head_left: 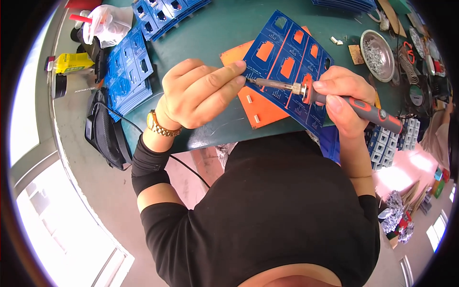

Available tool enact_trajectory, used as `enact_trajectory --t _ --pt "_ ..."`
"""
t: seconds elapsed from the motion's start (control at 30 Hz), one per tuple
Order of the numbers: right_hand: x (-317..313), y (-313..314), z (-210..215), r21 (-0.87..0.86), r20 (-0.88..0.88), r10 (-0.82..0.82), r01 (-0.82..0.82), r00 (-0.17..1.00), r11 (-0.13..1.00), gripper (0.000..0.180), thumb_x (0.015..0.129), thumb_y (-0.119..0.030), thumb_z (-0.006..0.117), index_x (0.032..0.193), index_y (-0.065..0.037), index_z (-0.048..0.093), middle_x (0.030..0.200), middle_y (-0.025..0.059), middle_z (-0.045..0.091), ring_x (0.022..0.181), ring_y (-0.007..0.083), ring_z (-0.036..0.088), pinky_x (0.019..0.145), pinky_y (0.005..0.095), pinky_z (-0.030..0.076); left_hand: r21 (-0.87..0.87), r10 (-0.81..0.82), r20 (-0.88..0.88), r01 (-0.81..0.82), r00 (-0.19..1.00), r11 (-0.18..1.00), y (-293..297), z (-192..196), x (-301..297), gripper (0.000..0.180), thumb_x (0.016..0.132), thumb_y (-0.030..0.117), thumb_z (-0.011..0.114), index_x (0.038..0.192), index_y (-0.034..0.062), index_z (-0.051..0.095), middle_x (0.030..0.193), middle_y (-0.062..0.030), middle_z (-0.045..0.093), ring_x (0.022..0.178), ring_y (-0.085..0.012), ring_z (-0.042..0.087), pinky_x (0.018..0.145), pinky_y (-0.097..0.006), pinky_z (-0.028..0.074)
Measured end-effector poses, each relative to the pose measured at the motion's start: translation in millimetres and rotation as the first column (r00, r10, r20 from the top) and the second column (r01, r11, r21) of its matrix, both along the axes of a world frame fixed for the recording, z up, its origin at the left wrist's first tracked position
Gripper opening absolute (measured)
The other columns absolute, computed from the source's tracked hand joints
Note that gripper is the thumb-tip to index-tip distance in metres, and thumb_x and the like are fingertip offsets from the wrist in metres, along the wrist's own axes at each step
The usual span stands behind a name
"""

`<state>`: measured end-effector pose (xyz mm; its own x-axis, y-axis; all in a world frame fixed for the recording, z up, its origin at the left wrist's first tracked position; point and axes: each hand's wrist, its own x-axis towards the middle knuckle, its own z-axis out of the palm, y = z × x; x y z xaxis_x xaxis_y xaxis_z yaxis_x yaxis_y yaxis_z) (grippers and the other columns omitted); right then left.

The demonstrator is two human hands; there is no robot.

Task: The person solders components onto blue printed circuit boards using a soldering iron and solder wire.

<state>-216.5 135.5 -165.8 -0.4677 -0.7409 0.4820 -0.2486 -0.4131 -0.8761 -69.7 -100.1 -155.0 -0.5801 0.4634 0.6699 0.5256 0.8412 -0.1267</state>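
My right hand (342, 98) grips a soldering iron (366, 110) with a red and black handle; its metal shaft points left over a blue circuit panel (282, 45). The panel lies tilted on an orange mat (258, 107) on the green table (210, 33). My left hand (201, 93), with a gold watch on the wrist, is pinched shut right at the iron's tip; a thin wire seems to run from it, but what the fingers hold is too small to tell. Small white connectors sit on the orange mat below the iron.
Stacks of blue panels (129, 71) lie at the left and top of the table. A metal bowl (377, 55) of small parts stands at the right, with a coiled iron stand (409, 67) beside it. A black bag (107, 131) hangs at the table's left edge.
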Motion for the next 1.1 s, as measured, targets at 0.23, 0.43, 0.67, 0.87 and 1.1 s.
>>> enact_trajectory --t 0.23,0.43,0.67,0.87,1.1 --pt "-3.5 -4.6 -2.0 -0.021 0.055 -0.037 0.038 0.998 0.999 0.019 0.072 -0.003 0.056 0.086 0.006 0.066 0.072 0.0128 0.064 0.055 0.0116 0.051 0.051 0.0236 0.039 0.022 0.016 -0.014 -0.016 1.000 1.000 -3.4 -3.3 1.7 0.019 0.066 0.006 0.065 0.084 0.0011 0.063 0.093 -0.0125 0.068 0.058 -0.0131 0.060 0.051 -0.024 0.044" --pt "-15.6 -9.8 -3.5 -0.035 -0.026 0.056 -0.057 0.998 0.998 0.020 0.073 -0.003 0.055 0.088 0.006 0.066 0.074 0.0135 0.064 0.056 0.0115 0.051 0.051 0.0239 0.039 0.055 0.008 -0.019 -0.007 1.000 0.998 -5.9 -7.0 0.9 0.020 0.066 0.005 0.064 0.086 0.0005 0.063 0.094 -0.0130 0.068 0.055 -0.0125 0.058 0.050 -0.023 0.043" --pt "-26.5 -14.3 -13.0 -0.022 0.121 0.157 -0.156 0.980 0.988 0.020 0.075 -0.005 0.056 0.089 0.006 0.065 0.083 0.0163 0.066 0.068 0.0179 0.060 0.059 0.0259 0.046 0.077 0.001 0.001 -0.001 1.000 0.997 -6.7 -8.1 1.5 0.020 0.066 0.004 0.064 0.086 0.0000 0.063 0.094 -0.0135 0.068 0.054 -0.0127 0.057 0.051 -0.023 0.043" --pt "-23.9 -6.8 -20.5 0.005 0.197 0.182 -0.187 0.963 0.982 0.021 0.075 -0.005 0.056 0.091 0.006 0.066 0.079 0.0163 0.064 0.066 0.0154 0.057 0.058 0.0257 0.045 0.101 0.015 0.022 -0.017 1.000 0.995 -7.0 -9.9 2.6 0.019 0.066 0.004 0.065 0.085 0.0002 0.063 0.094 -0.0136 0.069 0.055 -0.0131 0.058 0.052 -0.023 0.043" --pt "-17.1 -9.2 -28.6 -0.079 0.241 0.173 -0.159 0.955 0.984 0.023 0.076 -0.006 0.056 0.093 0.007 0.065 0.074 0.0142 0.063 0.057 0.0118 0.053 0.051 0.0221 0.042 0.104 0.013 0.041 -0.017 0.999 0.994 -7.1 -7.0 2.6 0.018 0.067 0.004 0.065 0.085 0.0007 0.063 0.095 -0.0134 0.069 0.057 -0.0138 0.060 0.053 -0.024 0.044"
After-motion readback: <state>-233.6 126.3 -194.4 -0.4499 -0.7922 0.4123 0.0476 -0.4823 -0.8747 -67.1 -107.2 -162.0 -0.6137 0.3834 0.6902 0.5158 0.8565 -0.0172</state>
